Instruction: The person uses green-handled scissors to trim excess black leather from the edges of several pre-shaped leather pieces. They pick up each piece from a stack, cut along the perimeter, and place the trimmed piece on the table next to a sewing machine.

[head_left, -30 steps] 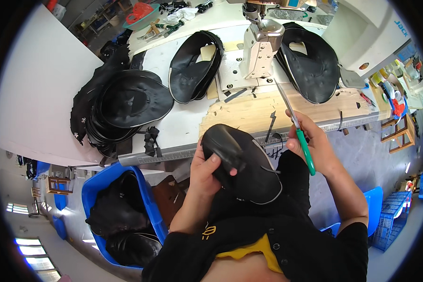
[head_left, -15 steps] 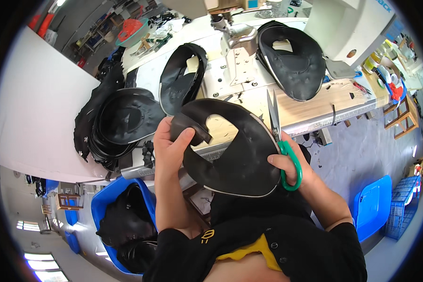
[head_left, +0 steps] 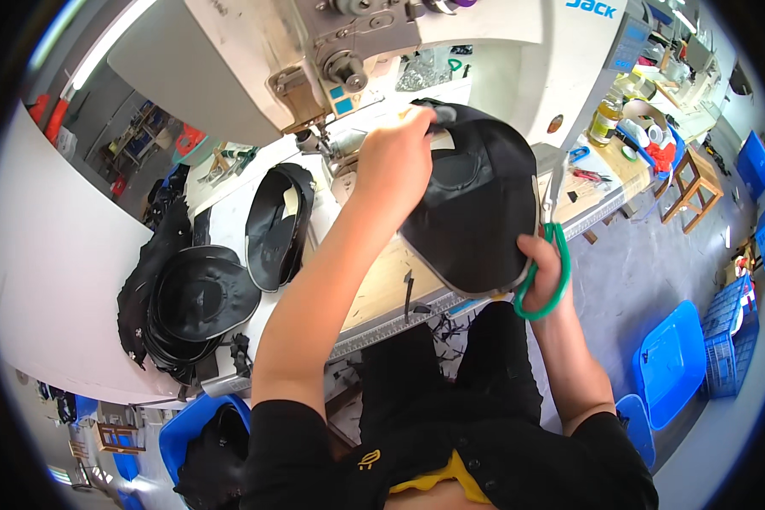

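My left hand [head_left: 397, 161] is closed at the far edge of a black moulded piece [head_left: 476, 225], beside the opening in it. The piece has a pale trimmed rim and lies over the right part of the table, where it covers what is beneath. Scissors with green handles [head_left: 556, 274] are in my right hand [head_left: 546, 270], blades pointing away from me. The right thumb rests near the piece's right edge. To the left, another curved black piece [head_left: 268, 242] stands on the table, next to a pile of black moulded pieces [head_left: 200, 297].
A sewing machine [head_left: 493, 25] rises just beyond my hands. The table's front edge carries a ruler strip [head_left: 382, 333]. A blue tub [head_left: 174, 442] of black pieces stands low left. At right are red-handled snips [head_left: 588, 175], a bottle [head_left: 605, 119], a wooden stool [head_left: 693, 191] and blue bins [head_left: 671, 361].
The black piece has moved from in front of my body away to the right, onto the table. My left hand has reached forward with it; the scissors stay in my right hand. The view has shifted.
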The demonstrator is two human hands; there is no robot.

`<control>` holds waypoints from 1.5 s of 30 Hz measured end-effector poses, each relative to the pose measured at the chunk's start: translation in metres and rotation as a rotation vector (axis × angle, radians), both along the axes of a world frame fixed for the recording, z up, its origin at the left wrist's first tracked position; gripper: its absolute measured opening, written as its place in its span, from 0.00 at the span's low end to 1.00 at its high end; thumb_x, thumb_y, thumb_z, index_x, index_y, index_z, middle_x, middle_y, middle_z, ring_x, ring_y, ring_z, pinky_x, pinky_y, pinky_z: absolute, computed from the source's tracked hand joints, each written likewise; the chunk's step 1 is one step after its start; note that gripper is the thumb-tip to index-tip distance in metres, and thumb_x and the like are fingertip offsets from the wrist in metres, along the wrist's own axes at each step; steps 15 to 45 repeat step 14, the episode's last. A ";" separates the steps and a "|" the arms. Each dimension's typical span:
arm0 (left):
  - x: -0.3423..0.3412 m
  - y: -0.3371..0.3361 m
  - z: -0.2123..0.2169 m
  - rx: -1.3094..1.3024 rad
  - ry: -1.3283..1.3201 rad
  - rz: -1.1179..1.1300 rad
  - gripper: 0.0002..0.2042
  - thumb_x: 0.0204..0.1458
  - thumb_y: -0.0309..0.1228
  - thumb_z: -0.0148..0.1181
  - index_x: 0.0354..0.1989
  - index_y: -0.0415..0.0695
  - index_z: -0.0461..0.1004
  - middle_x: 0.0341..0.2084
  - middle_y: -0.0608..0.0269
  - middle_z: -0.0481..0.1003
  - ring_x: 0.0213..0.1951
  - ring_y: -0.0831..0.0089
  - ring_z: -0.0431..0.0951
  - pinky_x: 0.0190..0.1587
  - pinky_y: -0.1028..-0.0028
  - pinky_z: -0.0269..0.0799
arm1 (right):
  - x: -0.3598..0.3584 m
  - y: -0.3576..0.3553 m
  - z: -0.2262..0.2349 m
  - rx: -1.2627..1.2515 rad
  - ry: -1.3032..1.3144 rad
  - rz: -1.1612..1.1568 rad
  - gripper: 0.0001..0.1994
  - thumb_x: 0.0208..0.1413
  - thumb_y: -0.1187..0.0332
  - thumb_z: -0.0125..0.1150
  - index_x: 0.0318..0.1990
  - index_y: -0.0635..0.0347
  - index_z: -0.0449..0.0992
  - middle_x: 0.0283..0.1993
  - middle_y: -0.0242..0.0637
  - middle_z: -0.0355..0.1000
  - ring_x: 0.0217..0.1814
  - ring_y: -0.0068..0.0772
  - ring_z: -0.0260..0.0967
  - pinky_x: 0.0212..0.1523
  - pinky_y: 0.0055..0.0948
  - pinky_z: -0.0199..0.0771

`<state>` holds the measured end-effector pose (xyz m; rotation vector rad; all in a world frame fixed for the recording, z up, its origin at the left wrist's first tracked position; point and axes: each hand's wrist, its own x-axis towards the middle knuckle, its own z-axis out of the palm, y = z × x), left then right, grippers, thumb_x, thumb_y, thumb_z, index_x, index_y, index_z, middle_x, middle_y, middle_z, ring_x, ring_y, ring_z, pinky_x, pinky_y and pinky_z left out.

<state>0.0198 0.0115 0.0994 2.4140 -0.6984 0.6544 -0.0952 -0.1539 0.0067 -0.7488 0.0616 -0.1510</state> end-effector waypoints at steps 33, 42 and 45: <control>-0.049 0.016 -0.109 -0.050 -0.036 -0.241 0.32 0.44 0.48 0.64 0.54 0.42 0.64 0.61 0.48 0.55 0.64 0.46 0.48 0.62 0.53 0.48 | 0.055 -0.016 -0.024 -0.876 0.037 -0.264 0.30 0.46 0.80 0.56 0.59 0.62 0.57 0.23 0.27 0.61 0.22 0.13 0.57 0.22 0.16 0.57; -0.049 0.016 -0.109 -0.050 -0.036 -0.241 0.32 0.44 0.48 0.64 0.54 0.42 0.64 0.61 0.48 0.55 0.64 0.46 0.48 0.62 0.53 0.48 | 0.055 -0.016 -0.024 -0.876 0.037 -0.264 0.30 0.46 0.80 0.56 0.59 0.62 0.57 0.23 0.27 0.61 0.22 0.13 0.57 0.22 0.16 0.57; -0.049 0.016 -0.109 -0.050 -0.036 -0.241 0.32 0.44 0.48 0.64 0.54 0.42 0.64 0.61 0.48 0.55 0.64 0.46 0.48 0.62 0.53 0.48 | 0.055 -0.016 -0.024 -0.876 0.037 -0.264 0.30 0.46 0.80 0.56 0.59 0.62 0.57 0.23 0.27 0.61 0.22 0.13 0.57 0.22 0.16 0.57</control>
